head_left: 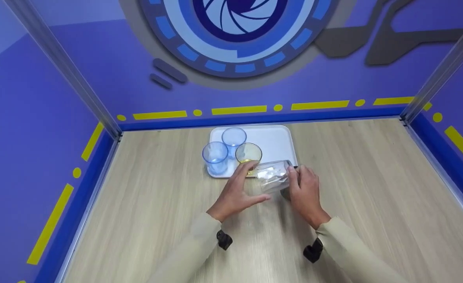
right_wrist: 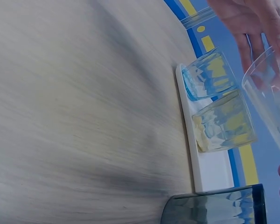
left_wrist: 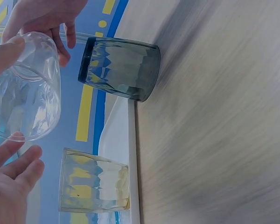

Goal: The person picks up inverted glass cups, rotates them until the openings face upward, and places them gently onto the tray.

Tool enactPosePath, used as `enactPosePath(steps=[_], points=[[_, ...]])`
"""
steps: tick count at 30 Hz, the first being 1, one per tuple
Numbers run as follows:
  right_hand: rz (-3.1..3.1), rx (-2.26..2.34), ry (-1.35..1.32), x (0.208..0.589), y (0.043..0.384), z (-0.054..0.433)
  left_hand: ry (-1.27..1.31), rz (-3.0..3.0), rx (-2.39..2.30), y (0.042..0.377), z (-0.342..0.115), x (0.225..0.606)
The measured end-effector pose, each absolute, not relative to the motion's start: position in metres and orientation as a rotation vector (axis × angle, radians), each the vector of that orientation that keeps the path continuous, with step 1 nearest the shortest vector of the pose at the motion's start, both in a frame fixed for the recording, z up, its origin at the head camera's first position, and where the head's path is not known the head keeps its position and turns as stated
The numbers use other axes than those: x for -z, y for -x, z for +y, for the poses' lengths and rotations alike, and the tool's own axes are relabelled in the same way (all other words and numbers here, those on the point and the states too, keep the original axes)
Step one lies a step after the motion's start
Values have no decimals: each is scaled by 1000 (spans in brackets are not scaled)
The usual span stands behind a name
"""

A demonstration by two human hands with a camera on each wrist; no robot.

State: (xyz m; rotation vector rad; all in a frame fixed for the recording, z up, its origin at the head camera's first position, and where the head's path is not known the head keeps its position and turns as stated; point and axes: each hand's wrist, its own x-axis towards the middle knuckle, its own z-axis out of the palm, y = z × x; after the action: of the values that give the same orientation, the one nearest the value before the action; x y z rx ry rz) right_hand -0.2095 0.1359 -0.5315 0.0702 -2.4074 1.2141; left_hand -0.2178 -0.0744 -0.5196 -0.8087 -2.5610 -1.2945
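A clear drinking glass (head_left: 272,176) is held tilted on its side above the table. My right hand (head_left: 305,192) grips its base end, thumb on the side. My left hand (head_left: 237,194) is spread around the open end, thumb and fingers apart and lightly bent; in the left wrist view, fingertips are at the rim. Beneath the right hand a grey-tinted glass (left_wrist: 121,67) stands on the table, wider end down, mostly hidden in the head view. A yellow-tinted glass (head_left: 248,152) stands upright on the white tray (head_left: 272,137), just beyond the left fingers.
Two blue glasses (head_left: 215,153) share the tray's left side, one behind the other. The tray lies against the back of the wood-look table (head_left: 168,204). Blue printed walls (head_left: 109,98) with metal corner posts enclose the table at back and sides.
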Motion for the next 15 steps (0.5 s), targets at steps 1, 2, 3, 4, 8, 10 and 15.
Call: enactPosePath(steps=[1, 2, 3, 4, 8, 10, 15], points=[[-2407, -1216, -68, 531, 210, 136, 810, -2546, 1301, 218, -74, 519], [-2404, -1218, -69, 531, 210, 136, 814, -2529, 1306, 218, -74, 519], [-2400, -1217, -69, 531, 210, 136, 818, -2512, 1308, 218, -74, 519], [-2400, -1215, -70, 531, 210, 136, 822, -2492, 1335, 219, -73, 518], [-2402, -1207, -65, 529, 211, 135, 828, -2424, 1484, 219, -71, 517], [-2406, -1202, -62, 528, 211, 135, 821, -2401, 1565, 219, -71, 516], [-2406, -1170, -59, 529, 212, 134, 806, -2411, 1586, 218, -70, 512]])
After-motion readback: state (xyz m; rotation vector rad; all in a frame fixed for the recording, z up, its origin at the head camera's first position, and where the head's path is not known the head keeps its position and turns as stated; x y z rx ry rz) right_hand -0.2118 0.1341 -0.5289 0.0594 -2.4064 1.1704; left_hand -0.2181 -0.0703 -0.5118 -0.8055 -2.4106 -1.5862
